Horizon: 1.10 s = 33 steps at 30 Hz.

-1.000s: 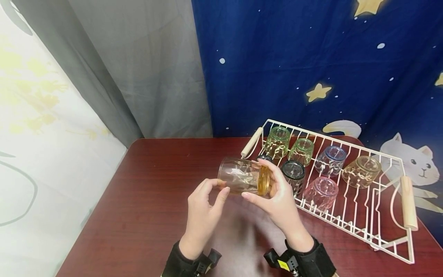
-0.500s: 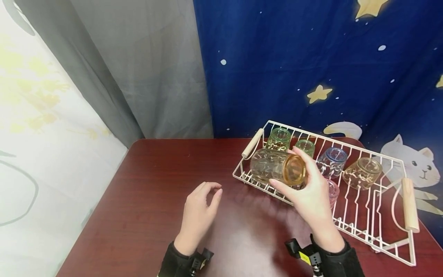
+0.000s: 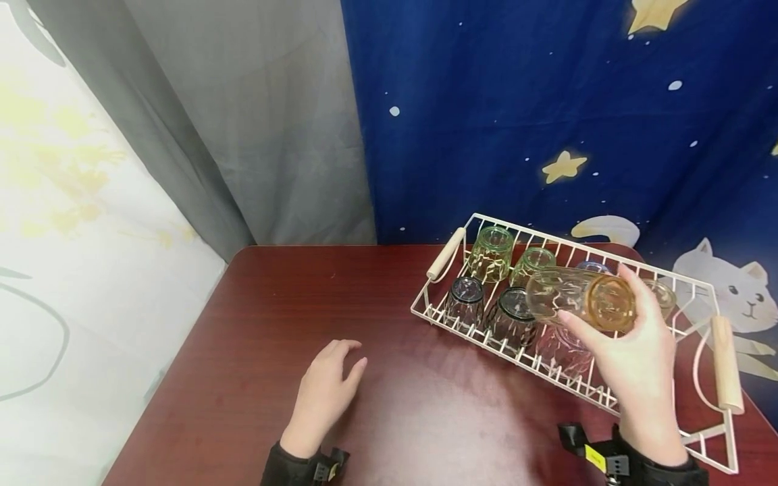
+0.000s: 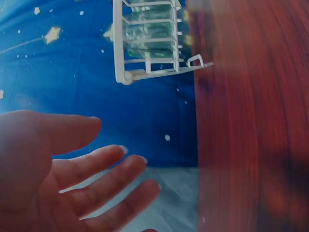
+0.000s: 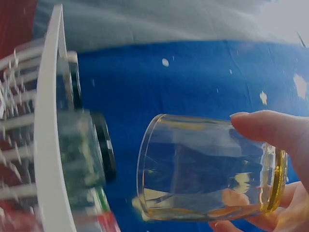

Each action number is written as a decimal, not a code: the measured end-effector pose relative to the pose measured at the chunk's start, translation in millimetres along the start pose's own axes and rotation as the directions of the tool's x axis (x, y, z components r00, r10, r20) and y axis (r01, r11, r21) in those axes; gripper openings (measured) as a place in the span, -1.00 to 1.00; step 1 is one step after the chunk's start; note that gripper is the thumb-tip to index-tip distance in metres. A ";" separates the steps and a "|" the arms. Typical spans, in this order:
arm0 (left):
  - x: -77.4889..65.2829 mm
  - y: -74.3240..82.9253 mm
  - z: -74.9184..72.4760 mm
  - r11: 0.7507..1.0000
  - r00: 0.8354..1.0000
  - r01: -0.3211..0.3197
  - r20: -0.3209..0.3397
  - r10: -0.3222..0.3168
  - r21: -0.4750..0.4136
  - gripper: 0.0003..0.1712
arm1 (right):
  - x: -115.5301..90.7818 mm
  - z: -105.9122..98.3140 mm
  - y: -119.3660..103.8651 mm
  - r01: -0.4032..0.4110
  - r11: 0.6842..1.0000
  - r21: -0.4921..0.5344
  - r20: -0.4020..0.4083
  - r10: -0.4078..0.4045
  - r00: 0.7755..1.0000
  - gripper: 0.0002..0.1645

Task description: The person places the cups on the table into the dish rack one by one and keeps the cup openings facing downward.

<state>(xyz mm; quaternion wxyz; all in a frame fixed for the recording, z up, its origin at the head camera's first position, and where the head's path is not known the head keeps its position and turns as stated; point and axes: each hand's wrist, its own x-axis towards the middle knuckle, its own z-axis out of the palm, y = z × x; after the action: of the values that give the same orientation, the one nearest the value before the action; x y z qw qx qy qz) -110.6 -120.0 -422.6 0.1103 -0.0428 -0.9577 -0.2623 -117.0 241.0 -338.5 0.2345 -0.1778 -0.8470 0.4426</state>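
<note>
My right hand [image 3: 638, 368] grips an amber-tinted drinking glass [image 3: 562, 295] near its thick base, with thumb and fingers on opposite sides. The glass lies sideways in the air above the rack, its mouth pointing left. In the right wrist view the tumbler's wide rim and golden base show plainly. Beneath it is a white wire dish rack [image 3: 516, 362] holding several upside-down glasses, among them a pink glass [image 3: 562, 352] partly hidden by the held one. My left hand [image 3: 322, 398] hovers over the table with loosely bent fingers, touching nothing.
Two green glasses [image 3: 489, 255] and two dark glasses [image 3: 467, 304] fill the rack's left part. A blue glass [image 3: 591, 266] and a pale amber glass [image 3: 664, 297] are partly covered. Wooden handles [image 3: 727, 364] stick out at both ends. Curtains [image 3: 462, 135] hang behind the brown table [image 3: 292, 304].
The left hand let go of the glass and drew back down and left. My right hand carried the glass rightward over the rack, turning its base more toward the head camera.
</note>
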 end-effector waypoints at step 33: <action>-12.2 -21.0 1.2 0.998 0.990 0.068 0.121 -0.066 -0.009 -0.63 | 17.2 -43.3 82.4 0.034 0.907 -0.421 0.183 0.048 0.982 0.14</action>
<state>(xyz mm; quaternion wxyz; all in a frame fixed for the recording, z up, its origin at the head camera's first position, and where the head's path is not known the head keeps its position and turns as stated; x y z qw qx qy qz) -102.0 -137.7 -436.7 0.0428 -0.0270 -0.9617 -0.2692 -99.5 323.5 -381.5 0.1076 -0.1845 -0.9404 0.2648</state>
